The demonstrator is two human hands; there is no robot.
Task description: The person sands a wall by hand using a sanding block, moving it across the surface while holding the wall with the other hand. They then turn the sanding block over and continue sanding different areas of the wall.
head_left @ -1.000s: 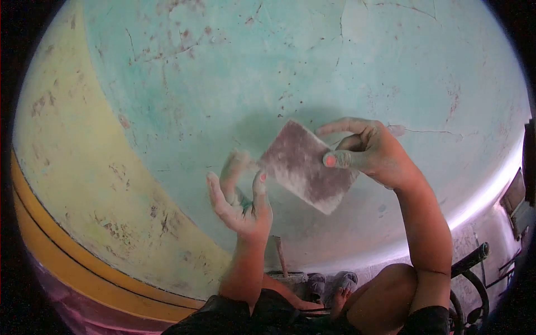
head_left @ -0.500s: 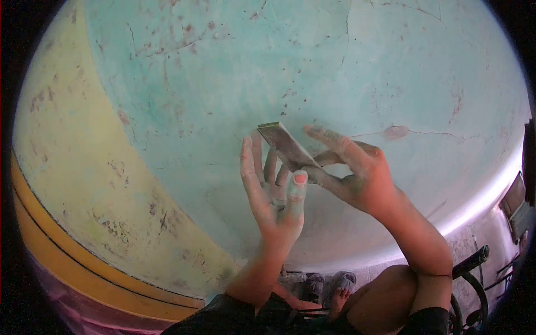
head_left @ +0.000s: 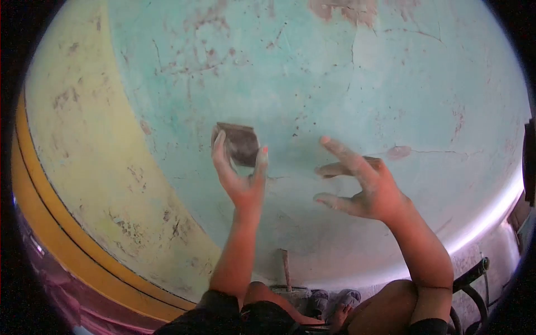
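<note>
A dark, flat rectangular piece, perhaps folded sandpaper (head_left: 242, 144), is held in my left hand (head_left: 240, 178) between thumb and fingers, close to the wall. Pale dust coats the fingers of both hands. My right hand (head_left: 363, 181) is raised to the right with fingers apart and nothing in it. Behind both hands is the turquoise wall (head_left: 268, 84), marked with cracks, chips and a patched spot (head_left: 398, 152).
A yellow band (head_left: 84, 139) and an orange border (head_left: 61, 223) curve down the left. Below are a thin upright tool or stick (head_left: 286, 269), feet in sandals (head_left: 345, 301) and bent legs. A dark metal frame (head_left: 472, 274) stands at lower right.
My right hand has let go of the dark piece, its fingers now spread. My left hand has taken hold of it and moved left. The view has shifted slightly.
</note>
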